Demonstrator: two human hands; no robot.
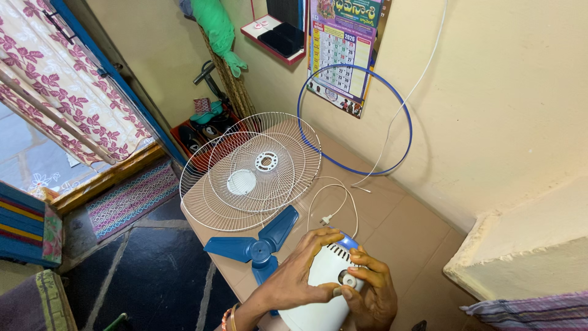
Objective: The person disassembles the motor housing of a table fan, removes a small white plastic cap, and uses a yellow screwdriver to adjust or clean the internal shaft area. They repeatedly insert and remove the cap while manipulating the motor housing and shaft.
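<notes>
**Home interior, not a workshop**

Looked like a lived-in room in a house. A floral curtain [73,79] hung at the doorway, with a woven mat [131,199] at the threshold. A shoe rack [205,132] sat in the corner and a wall calendar [343,49] hung on painted plaster. Fan parts lay on a tiled ledge [416,227], with no bench or tool racks.

— What have we got under our hands?

— Our left hand [293,274] wraps the white fan motor housing [321,288] from the left; our right hand [369,294] pinches the knob [349,279] at its rear with the fingertips.

— And on the tan surface [404,227] beyond?

— The blue fan blade [257,247] lies just left of the housing. Farther off, two white wire grilles [254,171] overlap, and a blue ring [355,119] leans on the wall. The white cord's plug [327,219] rests between them.
</notes>
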